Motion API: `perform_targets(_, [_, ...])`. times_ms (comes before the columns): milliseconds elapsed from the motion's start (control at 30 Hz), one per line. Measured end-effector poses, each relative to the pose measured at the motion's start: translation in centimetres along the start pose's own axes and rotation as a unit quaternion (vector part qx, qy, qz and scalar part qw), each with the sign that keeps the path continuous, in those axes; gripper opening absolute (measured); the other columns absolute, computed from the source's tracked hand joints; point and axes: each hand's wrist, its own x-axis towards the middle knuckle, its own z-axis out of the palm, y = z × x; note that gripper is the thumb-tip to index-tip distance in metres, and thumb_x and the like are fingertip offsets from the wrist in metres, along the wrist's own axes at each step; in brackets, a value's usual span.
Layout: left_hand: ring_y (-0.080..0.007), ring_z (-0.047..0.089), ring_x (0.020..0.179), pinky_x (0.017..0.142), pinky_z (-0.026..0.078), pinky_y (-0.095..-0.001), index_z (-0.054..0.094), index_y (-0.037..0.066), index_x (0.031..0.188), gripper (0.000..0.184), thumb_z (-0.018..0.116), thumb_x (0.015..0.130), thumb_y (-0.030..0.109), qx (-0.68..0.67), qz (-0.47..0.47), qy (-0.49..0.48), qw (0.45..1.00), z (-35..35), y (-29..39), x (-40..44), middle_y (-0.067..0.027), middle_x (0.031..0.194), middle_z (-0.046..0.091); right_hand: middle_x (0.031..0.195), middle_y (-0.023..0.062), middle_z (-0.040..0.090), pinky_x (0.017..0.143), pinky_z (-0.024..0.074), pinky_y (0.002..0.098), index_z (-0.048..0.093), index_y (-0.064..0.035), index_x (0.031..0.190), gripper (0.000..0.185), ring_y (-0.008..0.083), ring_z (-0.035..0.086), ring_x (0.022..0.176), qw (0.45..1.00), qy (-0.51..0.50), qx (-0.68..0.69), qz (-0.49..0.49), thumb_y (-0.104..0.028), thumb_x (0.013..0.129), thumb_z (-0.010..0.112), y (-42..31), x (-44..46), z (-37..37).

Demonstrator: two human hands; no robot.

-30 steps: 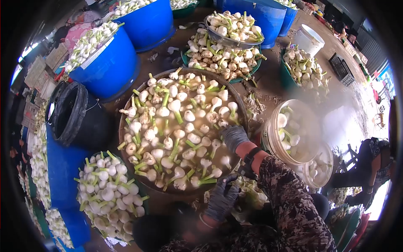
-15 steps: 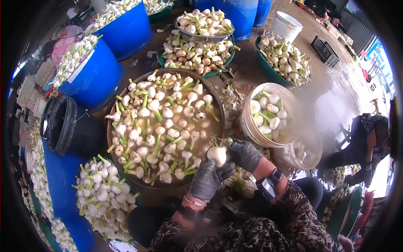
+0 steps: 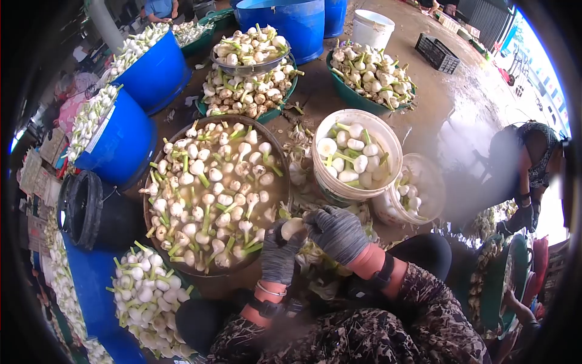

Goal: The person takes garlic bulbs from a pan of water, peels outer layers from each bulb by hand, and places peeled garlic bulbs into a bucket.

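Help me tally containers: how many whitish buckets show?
3: one bucket near the right hand and a second bucket beside it, both holding bulbs; a third bucket farther back, by a blue tub. Some may be hidden.

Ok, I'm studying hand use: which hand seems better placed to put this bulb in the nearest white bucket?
Probably the right hand: like the left hand, it's at the bulb, but it lies closer to the bucket.

Bucket (image 3: 391,143) right of basin (image 3: 287,176)
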Motion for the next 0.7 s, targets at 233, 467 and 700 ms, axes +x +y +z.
perform_targets(233, [-0.0153, 0.060, 0.097, 0.083, 0.050, -0.0313, 0.059, 0.003, 0.118, 0.038, 0.072, 0.086, 0.019, -0.020, 0.027, -0.027, 0.999, -1.2, 0.0, -0.7, -0.0092, 0.108, 0.065, 0.073, 0.0157, 0.061, 0.060, 0.0482, 0.0434, 0.062, -0.0056, 0.080, 0.011, 0.0348, 0.059, 0.065, 0.995, -0.036, 0.085, 0.041, -0.015, 0.081, 0.067, 0.3, 0.0, 1.0])
perform_targets(467, [-0.0168, 0.057, 0.107, 0.091, 0.051, -0.0318, 0.049, 0.004, 0.134, 0.053, 0.070, 0.090, 0.026, -0.323, -0.033, -0.116, 0.939, -1.9, 1.7, -1.9, -0.0061, 0.123, 0.056, 0.078, 0.0228, 0.065, 0.071, 0.0520, 0.0469, 0.065, -0.0030, 0.090, 0.023, 0.0408, 0.064, 0.076, 0.963, -0.139, -0.084, 0.215, -0.025, 0.084, 0.062, 6.6, 1.4, 0.7])
perform_targets(700, [-0.0196, 0.052, 0.115, 0.100, 0.044, -0.0348, 0.041, 0.003, 0.140, 0.077, 0.075, 0.081, 0.037, -0.283, -0.072, -0.152, 0.944, -1.6, 2.6, -1.4, -0.0082, 0.126, 0.053, 0.090, 0.0084, 0.066, 0.083, 0.0501, 0.0410, 0.065, -0.0094, 0.090, 0.017, 0.0303, 0.063, 0.091, 0.982, -0.030, 0.030, -0.184, -0.022, 0.079, 0.068, 0.1, 1.1, -3.1])
